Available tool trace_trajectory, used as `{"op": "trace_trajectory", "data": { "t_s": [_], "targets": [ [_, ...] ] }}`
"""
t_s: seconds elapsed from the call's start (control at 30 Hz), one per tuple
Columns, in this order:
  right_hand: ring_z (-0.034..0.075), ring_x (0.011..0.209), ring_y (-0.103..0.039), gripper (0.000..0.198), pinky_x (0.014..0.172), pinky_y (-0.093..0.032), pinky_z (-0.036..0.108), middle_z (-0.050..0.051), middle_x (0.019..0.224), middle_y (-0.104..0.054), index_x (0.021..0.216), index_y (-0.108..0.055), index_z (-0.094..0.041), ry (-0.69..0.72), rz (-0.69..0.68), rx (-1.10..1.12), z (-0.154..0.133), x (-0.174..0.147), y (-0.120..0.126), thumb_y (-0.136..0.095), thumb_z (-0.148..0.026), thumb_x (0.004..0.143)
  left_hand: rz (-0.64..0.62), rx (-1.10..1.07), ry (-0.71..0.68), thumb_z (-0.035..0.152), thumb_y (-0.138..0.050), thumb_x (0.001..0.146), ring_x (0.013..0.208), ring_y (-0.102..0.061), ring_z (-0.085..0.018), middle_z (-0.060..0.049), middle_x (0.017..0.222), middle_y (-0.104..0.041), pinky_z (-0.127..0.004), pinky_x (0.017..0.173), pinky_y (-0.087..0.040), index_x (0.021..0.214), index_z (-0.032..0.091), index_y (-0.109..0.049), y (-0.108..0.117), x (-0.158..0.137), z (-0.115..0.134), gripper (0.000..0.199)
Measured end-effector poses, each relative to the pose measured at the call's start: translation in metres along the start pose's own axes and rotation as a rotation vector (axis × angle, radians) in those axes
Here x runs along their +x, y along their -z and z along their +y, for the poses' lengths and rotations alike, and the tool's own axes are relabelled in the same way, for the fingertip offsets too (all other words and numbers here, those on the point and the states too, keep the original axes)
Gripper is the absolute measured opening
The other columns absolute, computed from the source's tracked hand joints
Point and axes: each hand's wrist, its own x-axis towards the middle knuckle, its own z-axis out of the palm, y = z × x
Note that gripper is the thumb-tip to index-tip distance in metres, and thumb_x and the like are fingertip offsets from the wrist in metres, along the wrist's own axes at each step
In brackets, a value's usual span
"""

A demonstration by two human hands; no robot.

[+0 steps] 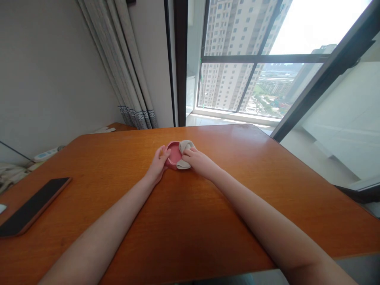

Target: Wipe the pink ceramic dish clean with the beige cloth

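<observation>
A shallow pink dish [173,152] with an angular rim is at the middle of the wooden table [190,221], toward its far edge. My left hand [158,164] grips the dish by its left side, thumb over the rim. In my right hand [198,159] is a beige cloth [187,146], bunched and pressed against the right part of the dish. The cloth hides that side of the rim. My right fingertips are partly sunk in its folds.
At the left of the table lies a flat black slab with a brown edge [35,206]. A white power strip [46,154] and some fabric [12,176] are beyond the left edge. A grey curtain [130,79] and a large window [252,59] stand behind the table.
</observation>
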Motion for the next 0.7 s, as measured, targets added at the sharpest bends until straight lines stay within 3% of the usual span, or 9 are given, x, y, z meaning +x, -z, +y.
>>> {"op": "trace_trajectory", "data": {
  "t_s": [0.1,0.23,0.4,0.57,0.7],
  "targets": [
    [0.020,0.092,-0.043,0.020,0.085,-0.042,0.032,0.008,0.103,-0.054,0.096,-0.061,-0.017,-0.028,0.016,-0.037,-0.013,0.001,-0.004,-0.043,-0.013,0.090,0.042,0.036,0.002,0.025,-0.075,0.063,0.077,-0.061,-0.013,-0.002,0.091,-0.065,-0.024,0.066,-0.049,0.101,0.019,-0.058,0.002,0.002,-0.002,0.042],
    [0.022,0.089,-0.044,0.026,0.082,-0.043,0.034,0.010,0.107,-0.054,0.106,-0.060,-0.017,-0.169,0.108,-0.046,-0.043,0.005,-0.008,-0.042,-0.012,0.088,0.100,-0.062,0.004,0.026,-0.074,0.063,0.062,-0.057,-0.010,0.002,0.074,-0.061,-0.021,0.056,-0.045,0.092,0.018,-0.055,-0.003,-0.002,-0.002,0.036],
    [0.022,0.090,-0.042,0.026,0.082,-0.040,0.036,0.011,0.111,-0.053,0.109,-0.058,-0.017,-0.275,0.248,-0.047,-0.060,0.006,-0.005,-0.041,-0.015,0.090,-0.004,-0.143,0.010,0.029,-0.072,0.068,0.071,-0.061,-0.012,-0.001,0.085,-0.064,-0.024,0.063,-0.047,0.099,0.019,-0.052,-0.014,-0.013,0.004,0.038],
    [0.023,0.086,-0.041,0.023,0.072,-0.038,0.036,0.011,0.104,-0.054,0.107,-0.058,-0.017,-0.334,0.235,-0.169,-0.066,0.006,-0.003,-0.042,-0.023,0.091,-0.007,-0.176,0.012,0.024,-0.074,0.067,0.072,-0.060,-0.011,0.000,0.087,-0.061,-0.024,0.067,-0.047,0.101,0.021,-0.047,-0.021,-0.020,0.007,0.043],
    [0.024,0.083,-0.040,0.026,0.066,-0.035,0.036,0.011,0.095,-0.055,0.108,-0.057,-0.016,-0.294,0.203,-0.198,-0.071,0.009,-0.006,-0.035,-0.020,0.093,0.043,-0.165,-0.059,0.020,-0.075,0.065,0.073,-0.059,-0.009,0.004,0.084,-0.058,-0.022,0.071,-0.046,0.099,0.023,-0.045,-0.025,-0.025,0.003,0.046]
  ]
}}
